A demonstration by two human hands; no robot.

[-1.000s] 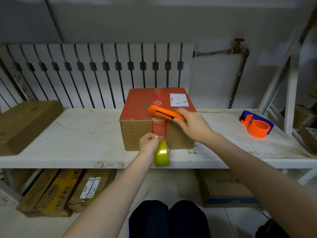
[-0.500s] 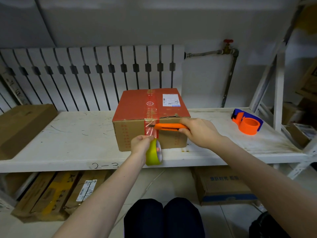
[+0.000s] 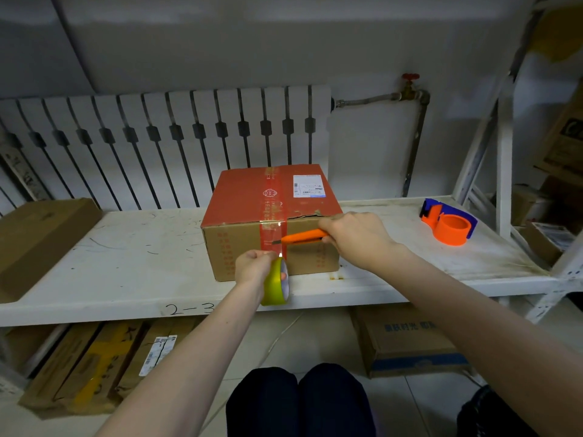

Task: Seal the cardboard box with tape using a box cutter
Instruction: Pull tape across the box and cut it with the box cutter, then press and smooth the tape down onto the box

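Left of the left hand (image 3: 254,268) the shelf (image 3: 132,263) lies open as far as a flat carton (image 3: 41,234). Right of the right hand (image 3: 353,236) — open shelf up to a tape dispenser (image 3: 449,222). Ahead, the box (image 3: 246,200) blocks both; tape roll (image 3: 274,288) and knife (image 3: 301,238) fill the gap between them.

The place is taken to be a storeroom or packing room. A white rack (image 3: 504,146) is seen, its shelf (image 3: 126,263) numbered with a hand-written mark (image 3: 189,309), "2-3". Beneath it cartons (image 3: 94,364) are laid on the floor, and others (image 3: 561,143) are kept at the right. A shipping label (image 3: 308,185) is stuck on the box (image 3: 246,197), and a tape dispenser (image 3: 449,227) is set on the shelf. A radiator (image 3: 239,105) is fixed to the wall.
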